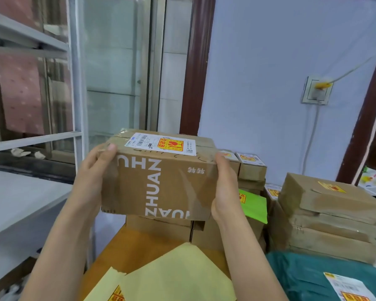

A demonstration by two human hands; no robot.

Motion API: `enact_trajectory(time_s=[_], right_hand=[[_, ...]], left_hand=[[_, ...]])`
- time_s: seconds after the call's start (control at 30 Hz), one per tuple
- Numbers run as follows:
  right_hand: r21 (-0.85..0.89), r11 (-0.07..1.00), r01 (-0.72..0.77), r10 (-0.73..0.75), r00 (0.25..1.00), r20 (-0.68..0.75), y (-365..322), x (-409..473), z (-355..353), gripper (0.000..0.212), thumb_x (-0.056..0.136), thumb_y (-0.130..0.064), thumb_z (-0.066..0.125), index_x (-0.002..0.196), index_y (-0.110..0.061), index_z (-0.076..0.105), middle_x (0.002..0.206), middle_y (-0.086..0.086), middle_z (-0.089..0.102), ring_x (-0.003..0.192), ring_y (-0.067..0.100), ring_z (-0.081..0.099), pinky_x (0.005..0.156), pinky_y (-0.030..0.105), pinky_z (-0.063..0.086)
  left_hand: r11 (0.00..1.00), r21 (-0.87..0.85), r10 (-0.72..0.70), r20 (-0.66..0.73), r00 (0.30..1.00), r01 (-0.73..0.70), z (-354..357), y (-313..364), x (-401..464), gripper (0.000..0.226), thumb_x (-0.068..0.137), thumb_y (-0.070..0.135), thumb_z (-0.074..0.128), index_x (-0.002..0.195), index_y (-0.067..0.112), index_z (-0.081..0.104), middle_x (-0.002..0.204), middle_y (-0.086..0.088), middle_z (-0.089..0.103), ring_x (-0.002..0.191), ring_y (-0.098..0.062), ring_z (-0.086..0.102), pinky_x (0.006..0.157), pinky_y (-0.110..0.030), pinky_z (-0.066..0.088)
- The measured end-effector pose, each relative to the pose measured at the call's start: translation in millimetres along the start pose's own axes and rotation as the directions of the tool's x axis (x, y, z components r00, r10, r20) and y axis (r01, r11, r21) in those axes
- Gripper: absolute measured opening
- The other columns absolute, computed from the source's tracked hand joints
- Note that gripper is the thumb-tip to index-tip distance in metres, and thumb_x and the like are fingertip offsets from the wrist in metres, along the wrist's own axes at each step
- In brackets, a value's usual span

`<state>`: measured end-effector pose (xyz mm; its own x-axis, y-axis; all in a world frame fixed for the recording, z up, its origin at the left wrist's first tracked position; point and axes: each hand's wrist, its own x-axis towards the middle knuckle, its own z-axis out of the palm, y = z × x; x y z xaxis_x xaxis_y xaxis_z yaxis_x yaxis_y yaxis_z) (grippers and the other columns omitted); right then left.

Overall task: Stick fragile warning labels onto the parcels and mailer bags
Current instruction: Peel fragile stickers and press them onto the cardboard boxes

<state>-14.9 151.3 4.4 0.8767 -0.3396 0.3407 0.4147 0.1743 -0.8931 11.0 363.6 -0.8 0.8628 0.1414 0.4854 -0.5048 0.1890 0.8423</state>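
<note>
1. The left hand (91, 170) and right hand (226, 187) each curl a grip round an end of the brown printed cardboard parcel (159, 183), held above the stacked boxes.
2. Its yellow-and-red fragile label (171, 145) is already stuck on top.
3. The neighbouring brown boxes (326, 205) and the teal mailer bag (317, 276) also carry labels; little seems left.

Two bare forearms enter from the near edge, one at the left, one at the right. No sleeves, cuffs or gloves are in frame. Left hand (91, 170): short, trimmed thumbnail, unpainted. Right hand (226, 187): bare fingers. No rings, watch or wristband on either wrist. No markings seen.
</note>
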Motion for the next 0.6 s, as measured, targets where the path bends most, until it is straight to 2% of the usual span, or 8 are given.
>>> enact_trajectory(time_s=[0.07, 0.13, 0.17, 0.3, 0.4, 0.5, 0.6], right_hand=[[0.004, 1.0, 0.003, -0.003, 0.999, 0.033, 1.6, 10.2, 6.7, 0.028, 0.099, -0.036, 0.043, 0.097, -0.026, 0.069, 0.094, -0.006, 0.074, 0.097, 0.012, 0.067, 0.089, 0.031, 0.05], [0.004, 1.0, 0.016, -0.017, 0.998, 0.065, 3.2, 19.7, 13.2, 0.028, 0.099, -0.036, 0.042, 0.101, -0.026, 0.069, 0.098, -0.006, 0.073, 0.1, 0.013, 0.066, 0.09, 0.031, 0.05], [0.002, 1.0, 0.026, -0.026, 0.997, 0.077, 4.5, 24.4, 16.5, 0.028, 0.099, -0.036, 0.042, 0.102, -0.027, 0.068, 0.098, -0.006, 0.073, 0.1, 0.013, 0.066, 0.091, 0.032, 0.05], [-0.038, 0.997, 0.068, -0.064, 0.994, 0.094, 14.0, 43.3, 24.2, 0.027, 0.099, -0.032, 0.04, 0.104, -0.026, 0.067, 0.095, -0.007, 0.073, 0.095, 0.013, 0.066, 0.092, 0.036, 0.051], [-0.049, 0.996, 0.078, -0.073, 0.992, 0.102, 23.1, 57.4, 26.4, 0.027, 0.1, -0.03, 0.039, 0.105, -0.028, 0.066, 0.098, -0.005, 0.073, 0.098, 0.016, 0.066, 0.096, 0.042, 0.05], [-0.08, 0.991, 0.111, -0.102, 0.989, 0.11, 34.6, 70.7, 29.1, 0.035, 0.094, -0.035, 0.041, 0.123, -0.027, 0.06, 0.113, -0.005, 0.068, 0.109, 0.015, 0.062, 0.102, 0.046, 0.045], [-0.122, 0.988, 0.092, -0.076, 0.989, 0.126, 46.9, 86.5, 29.6, 0.058, 0.081, -0.042, 0.041, 0.137, -0.027, 0.049, 0.125, -0.002, 0.063, 0.116, 0.016, 0.059, 0.103, 0.048, 0.045]], left_hand=[[1.0, 0.025, 0.006, -0.004, 1.0, -0.006, -3.5, -3.6, 9.8, 0.053, 0.067, 0.074, 0.062, 0.107, 0.039, 0.067, 0.119, 0.005, 0.065, 0.11, -0.015, 0.062, 0.098, -0.042, 0.045], [0.999, 0.016, 0.033, 0.01, 0.999, -0.033, -4.7, -4.2, 17.7, 0.033, 0.074, 0.066, 0.06, 0.094, 0.042, 0.071, 0.112, 0.009, 0.068, 0.101, -0.007, 0.065, 0.09, -0.032, 0.047], [0.999, 0.009, 0.041, 0.003, 0.999, -0.041, -5.3, -6.2, 22.6, 0.03, 0.074, 0.061, 0.057, 0.091, 0.04, 0.071, 0.105, 0.011, 0.07, 0.098, -0.006, 0.066, 0.085, -0.028, 0.046], [0.999, 0.006, 0.039, -0.089, 0.995, -0.038, -7.4, -21.7, 42.9, 0.034, 0.076, 0.055, 0.054, 0.099, 0.032, 0.062, 0.113, 0.003, 0.063, 0.105, -0.016, 0.059, 0.086, -0.03, 0.042], [0.997, -0.02, 0.068, -0.104, 0.992, -0.07, -5.0, -35.4, 56.4, 0.031, 0.077, 0.048, 0.053, 0.096, 0.026, 0.066, 0.104, 0.013, 0.061, 0.096, -0.008, 0.058, 0.077, -0.024, 0.041], [0.997, -0.017, 0.079, -0.084, 0.993, -0.08, -6.4, -53.0, 71.2, 0.05, 0.079, 0.045, 0.054, 0.121, 0.018, 0.063, 0.111, 0.018, 0.065, 0.103, -0.004, 0.06, 0.083, -0.026, 0.045], [0.996, -0.062, 0.054, -0.065, 0.996, -0.058, -8.9, -74.6, 88.9, 0.051, 0.082, 0.041, 0.057, 0.13, 0.025, 0.057, 0.127, 0.004, 0.061, 0.119, -0.016, 0.056, 0.096, -0.033, 0.044]])
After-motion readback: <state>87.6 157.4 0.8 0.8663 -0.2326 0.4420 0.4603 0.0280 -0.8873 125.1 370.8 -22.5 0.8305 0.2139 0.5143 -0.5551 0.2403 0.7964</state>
